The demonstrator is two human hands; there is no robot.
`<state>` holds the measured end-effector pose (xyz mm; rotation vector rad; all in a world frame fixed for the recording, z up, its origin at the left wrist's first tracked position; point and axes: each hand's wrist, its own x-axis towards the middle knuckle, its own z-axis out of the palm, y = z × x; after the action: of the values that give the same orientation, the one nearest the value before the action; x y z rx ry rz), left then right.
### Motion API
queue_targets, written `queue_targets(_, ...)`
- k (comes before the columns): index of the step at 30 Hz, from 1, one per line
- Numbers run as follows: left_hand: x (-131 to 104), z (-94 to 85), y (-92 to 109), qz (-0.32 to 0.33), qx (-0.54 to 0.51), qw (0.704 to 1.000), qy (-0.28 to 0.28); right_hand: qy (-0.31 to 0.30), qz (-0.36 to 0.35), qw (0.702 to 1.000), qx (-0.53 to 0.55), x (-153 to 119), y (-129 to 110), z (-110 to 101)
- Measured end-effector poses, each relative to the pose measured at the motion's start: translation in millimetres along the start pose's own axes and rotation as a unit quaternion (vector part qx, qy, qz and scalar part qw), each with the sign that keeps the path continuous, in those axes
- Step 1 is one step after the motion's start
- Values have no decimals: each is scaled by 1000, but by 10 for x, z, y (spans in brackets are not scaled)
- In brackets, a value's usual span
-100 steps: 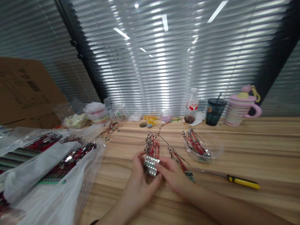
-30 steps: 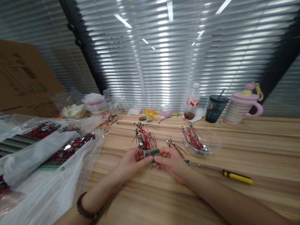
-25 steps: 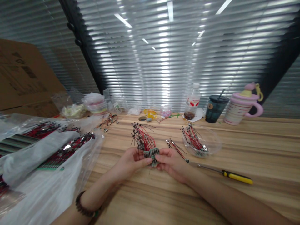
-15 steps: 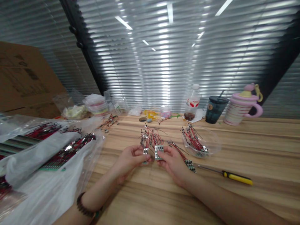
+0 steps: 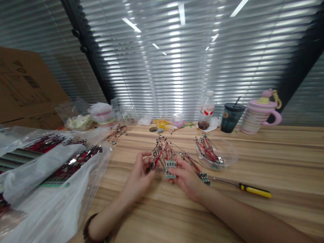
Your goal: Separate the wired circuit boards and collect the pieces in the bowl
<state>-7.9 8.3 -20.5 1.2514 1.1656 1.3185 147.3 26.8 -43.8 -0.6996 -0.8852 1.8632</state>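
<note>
The wooden tabletop (image 5: 275,152) fills the lower frame. At its left, a clear plastic bag (image 5: 58,216) holds many strips of wired boards (image 5: 76,165). Right of centre, a clear bowl (image 5: 234,158) contains a red-and-black bundle of wired pieces (image 5: 209,152). Near the upper right edge of the tabletop stand a pink mug (image 5: 254,116) and a dark cup (image 5: 231,119), contents hidden, and a bottle (image 5: 207,109) with a little dark liquid.

In the centre, the right hand (image 5: 188,179) has its grip closed, thumb over fingers, on a small board block (image 5: 171,165), wires fanning toward the top of the frame. Just left, the left hand (image 5: 141,177) pinches a smaller board piece (image 5: 151,166), tilted and partly covered; its exact hold is hard to tell.

Both pieces look light and stiff, while their thin wires seem soft, easily tangled and fragile at the joints. The board edges look the safest hold, clear of the wires.
</note>
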Motion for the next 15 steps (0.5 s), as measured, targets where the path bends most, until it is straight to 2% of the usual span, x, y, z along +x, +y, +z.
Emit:
queue_targets(3,-30,-18,29,47,66,996,28,-8,-6,1000,6,-3,0,-2)
queue_targets(6,-62,-1,69,115,193,974,4,-25,-20,999,8,-12,-2,1)
queue_targets(8,-76,23,60,138,253,957,-23,-44,-29,999,10,-20,-5,1)
queue_targets(12,-81,57,-45,94,231,965,-82,-72,-24,997,10,-26,-7,-10)
queue_targets(15,-76,58,-124,68,192,973,-109,-63,-22,998,7,-16,-8,-15)
